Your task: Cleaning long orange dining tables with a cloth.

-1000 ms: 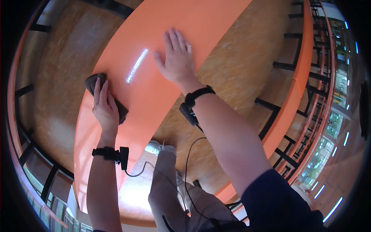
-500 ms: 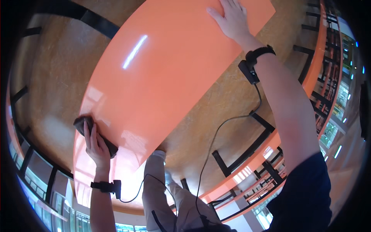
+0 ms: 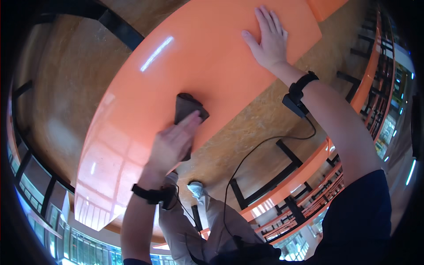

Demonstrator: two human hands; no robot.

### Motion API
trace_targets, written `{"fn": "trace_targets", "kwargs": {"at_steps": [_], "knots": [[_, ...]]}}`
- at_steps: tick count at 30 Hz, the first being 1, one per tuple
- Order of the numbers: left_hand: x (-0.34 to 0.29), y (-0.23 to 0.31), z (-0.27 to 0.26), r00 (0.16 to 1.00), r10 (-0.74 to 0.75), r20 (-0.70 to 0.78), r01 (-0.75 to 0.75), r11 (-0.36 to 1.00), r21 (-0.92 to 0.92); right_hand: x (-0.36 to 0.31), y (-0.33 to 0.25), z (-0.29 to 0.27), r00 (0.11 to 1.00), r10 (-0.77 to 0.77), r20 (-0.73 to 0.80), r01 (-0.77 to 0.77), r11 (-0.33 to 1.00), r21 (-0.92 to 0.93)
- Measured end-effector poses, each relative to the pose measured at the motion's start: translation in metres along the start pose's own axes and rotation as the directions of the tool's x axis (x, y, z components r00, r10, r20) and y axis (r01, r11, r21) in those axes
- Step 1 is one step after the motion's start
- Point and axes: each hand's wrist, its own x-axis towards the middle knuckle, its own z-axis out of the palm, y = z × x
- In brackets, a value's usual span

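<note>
A long orange tabletop [image 3: 212,48] with a glossy surface runs in front of me. My left hand [image 3: 176,139] presses a dark brown folded cloth [image 3: 187,108] onto it, near the tabletop's near right edge. The fingers lie over the cloth and are slightly blurred; part of the cloth shows beyond them and a little below. Farther up the same tabletop, my right hand [image 3: 270,44] rests flat with its fingers and thumb apart, holding nothing. Each wrist wears a black strap with a small device, and a thin cable runs from it.
A brown, scuffed floor [image 3: 247,115] lies around the table. Black metal legs [image 3: 121,31] stick out at the far left. More orange tables [image 3: 282,181] with black frames stand in rows to the right. My legs and a light shoe [image 3: 195,189] are below.
My left hand has slid the cloth from the tabletop's left edge across to the right and away from me. The right hand stays flat, appearing slightly lower in view.
</note>
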Motion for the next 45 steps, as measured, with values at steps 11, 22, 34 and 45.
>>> {"fn": "trace_targets", "kwargs": {"at_steps": [11, 22, 34, 45], "knots": [[-0.017, -0.089, -0.118, 0.813, -0.225, -0.538, 0.437, 0.846, 0.307, 0.000, -0.013, -0.002, 0.999, 0.013, -0.040, -0.011, 0.999, 0.054], [-0.077, 0.049, 0.035, 0.822, -0.409, -0.396, 0.458, 0.888, 0.033, 0.011, 0.008, 0.013, 0.994, -0.021, -0.106, 0.022, 1.000, 0.009], [-0.143, -0.139, -0.179, 0.568, -0.584, -0.579, 0.771, 0.625, 0.125, 0.009, -0.006, 0.016, 0.995, -0.004, -0.104, 0.010, 0.999, 0.051], [0.126, -0.120, -0.118, 0.815, -0.579, -0.025, 0.579, 0.815, 0.028, 0.001, 0.002, 0.010, 0.997, 0.004, -0.071, -0.001, 0.999, 0.047]]}}
